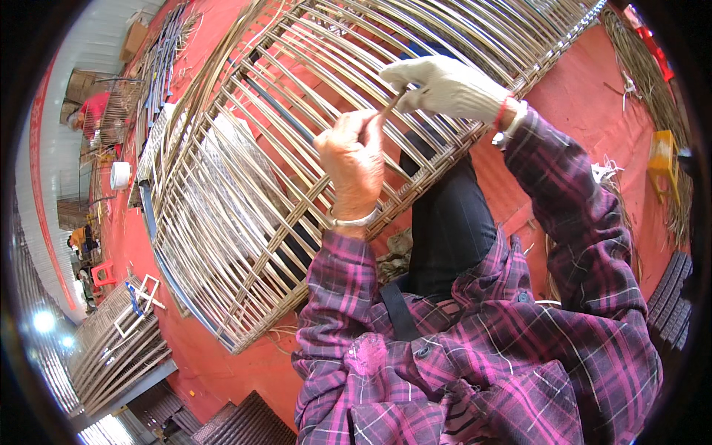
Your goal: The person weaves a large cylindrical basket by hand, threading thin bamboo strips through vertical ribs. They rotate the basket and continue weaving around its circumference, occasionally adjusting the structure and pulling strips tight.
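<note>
A large openwork wicker panel, woven from pale tan strands on a frame, lies slanted across my lap and fills the upper middle. My bare left hand is closed above it, thumb and fingers pinching one end of a short brown wicker strand. In a white knit glove, my right hand pinches the strand's other end. Both hands are close together over the panel's slats, near its braided lower edge. The gloved fingertips are partly hidden by the glove's folds.
Long loose strands lie in a bundle at the far right, near a yellow stool. Stacked dark woven pieces are at the lower left. Red sheeting covers the floor. Another person is at the far left, beside a wicker piece.
</note>
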{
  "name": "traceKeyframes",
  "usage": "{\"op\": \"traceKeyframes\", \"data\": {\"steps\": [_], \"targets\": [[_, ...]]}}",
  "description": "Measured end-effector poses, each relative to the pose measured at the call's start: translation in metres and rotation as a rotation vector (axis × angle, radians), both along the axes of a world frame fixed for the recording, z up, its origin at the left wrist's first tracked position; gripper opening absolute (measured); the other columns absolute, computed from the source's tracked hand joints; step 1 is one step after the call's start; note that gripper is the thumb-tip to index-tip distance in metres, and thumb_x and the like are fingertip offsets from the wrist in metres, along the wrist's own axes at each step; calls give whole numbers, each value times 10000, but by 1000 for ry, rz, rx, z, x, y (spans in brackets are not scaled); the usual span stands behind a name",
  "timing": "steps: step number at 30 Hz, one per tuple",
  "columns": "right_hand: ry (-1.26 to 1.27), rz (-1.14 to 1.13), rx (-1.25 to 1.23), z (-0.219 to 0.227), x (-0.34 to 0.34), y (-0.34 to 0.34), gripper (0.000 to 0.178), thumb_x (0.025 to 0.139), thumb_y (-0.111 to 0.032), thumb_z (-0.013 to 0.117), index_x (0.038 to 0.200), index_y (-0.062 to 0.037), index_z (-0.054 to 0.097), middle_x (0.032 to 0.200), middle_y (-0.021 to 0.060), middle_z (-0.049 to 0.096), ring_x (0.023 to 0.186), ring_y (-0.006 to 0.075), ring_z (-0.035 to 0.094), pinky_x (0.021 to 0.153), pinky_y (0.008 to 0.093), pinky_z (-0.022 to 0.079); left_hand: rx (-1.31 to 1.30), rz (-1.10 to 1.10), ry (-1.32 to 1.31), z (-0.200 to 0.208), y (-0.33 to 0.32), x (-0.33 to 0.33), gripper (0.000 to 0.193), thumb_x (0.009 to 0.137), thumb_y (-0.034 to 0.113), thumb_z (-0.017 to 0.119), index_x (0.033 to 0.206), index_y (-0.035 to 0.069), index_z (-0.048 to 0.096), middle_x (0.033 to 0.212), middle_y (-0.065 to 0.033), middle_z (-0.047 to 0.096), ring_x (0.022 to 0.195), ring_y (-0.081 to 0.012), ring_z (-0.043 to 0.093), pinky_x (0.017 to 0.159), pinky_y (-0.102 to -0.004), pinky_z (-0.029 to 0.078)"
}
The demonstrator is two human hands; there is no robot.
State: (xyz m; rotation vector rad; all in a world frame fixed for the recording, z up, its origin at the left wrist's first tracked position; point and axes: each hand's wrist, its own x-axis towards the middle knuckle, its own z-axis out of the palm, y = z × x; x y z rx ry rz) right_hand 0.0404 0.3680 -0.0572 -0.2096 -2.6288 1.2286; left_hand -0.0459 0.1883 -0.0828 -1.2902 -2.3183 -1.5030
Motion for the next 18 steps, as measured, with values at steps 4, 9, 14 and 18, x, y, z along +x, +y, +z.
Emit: {"op": "traceKeyframes", "data": {"steps": [4, 9, 14, 18], "targets": [[-180, -21, 406, -11, -21, -23, 420, 768, -197, 719, 1149, -43, 631, 938, 163, 697, 886, 341, 690, 787, 417, 538, -89, 101, -81, -3, -17, -3, 34, 867, 53, 715, 860, 25, 698, 697, -10, 657, 635, -63, 600, 582, -242, 475], [-407, 168, 188, 2, -26, -14, 297, 782, -166, 630, 1054, -79, 711, 758, 84, 684, 699, 201, 667, 643, 337, 516, -234, 68, 102, -8, 0, 5, 110, 832, 128, 716, 853, 22, 696, 697, -114, 689, 629, -181, 674, 589, -311, 495], [-325, 115, 7, 12, -4, 20, 179, 846, -195, 700, 915, -36, 744, 724, 46, 676, 682, 134, 608, 655, 316, 492, -52, 132, -43, -11, 8, 10, 40, 860, 112, 689, 872, 75, 679, 828, -84, 686, 759, -244, 663, 721, -360, 456], [-199, -81, 41, 23, 32, 67, 138, 862, -151, 691, 880, -18, 723, 742, 47, 680, 718, 123, 612, 690, 311, 502, 20, 160, 339, -5, 26, 21, 136, 872, -19, 635, 990, 6, 699, 1036, -109, 688, 954, -247, 674, 834, -348, 540]]}}
